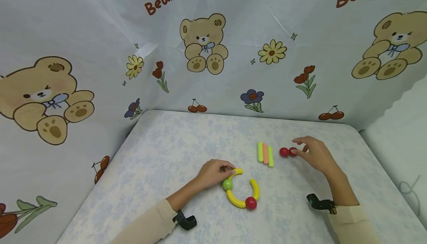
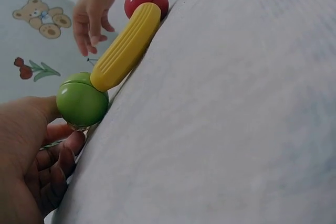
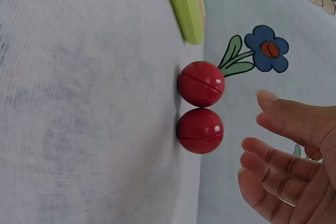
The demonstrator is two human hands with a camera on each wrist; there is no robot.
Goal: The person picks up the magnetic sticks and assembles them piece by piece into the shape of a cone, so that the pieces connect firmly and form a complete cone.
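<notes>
On the table lies a broken ring of toy pieces: yellow curved sticks (image 1: 235,200), a green ball (image 1: 227,184) and a red ball (image 1: 251,203). My left hand (image 1: 215,173) pinches the upper yellow curved stick (image 1: 238,171), just beside the green ball; in the left wrist view the fingers partly hide behind that ball. To the right, two red balls (image 3: 200,107) sit touching each other. My right hand (image 1: 315,153) hovers over them with fingers loosely bent, and the right wrist view shows a gap between fingertips and balls.
Two lime sticks (image 1: 260,152) and an orange-pink stick (image 1: 265,153) lie side by side left of the red ball pair. A bear-printed curtain (image 1: 233,84) hangs along the table's far edge and left side. Each wrist carries a dark camera.
</notes>
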